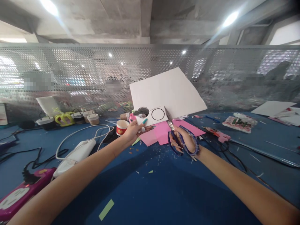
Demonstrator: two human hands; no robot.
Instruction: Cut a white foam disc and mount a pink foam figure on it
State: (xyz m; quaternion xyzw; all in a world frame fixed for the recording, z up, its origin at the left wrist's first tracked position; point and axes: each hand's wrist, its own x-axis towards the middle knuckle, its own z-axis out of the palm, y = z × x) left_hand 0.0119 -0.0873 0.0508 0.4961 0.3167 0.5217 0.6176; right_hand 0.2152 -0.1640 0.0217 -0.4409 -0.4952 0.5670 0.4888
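My left hand (135, 130) pinches the lower left edge of a large sheet of white paper (164, 90), held up off the table. A black circle (158, 114) is drawn on the sheet near its lower edge, and a rounded gap shows to the left of it. In my right hand (186, 140) is a pair of scissors (170, 124) with dark blue handles, fingers through the loops. Their blades meet the paper just right of the circle. Below the sheet, pieces of pink paper (161, 132) lie on the blue table.
A red and white paper cup (122, 127) stands left of my left hand. Further left are small cup crafts (64, 118), a white power adapter (77, 156) with cables and a magenta power strip (25, 193). A pink glue gun (219, 135) lies at right. Scraps dot the blue table (150, 193).
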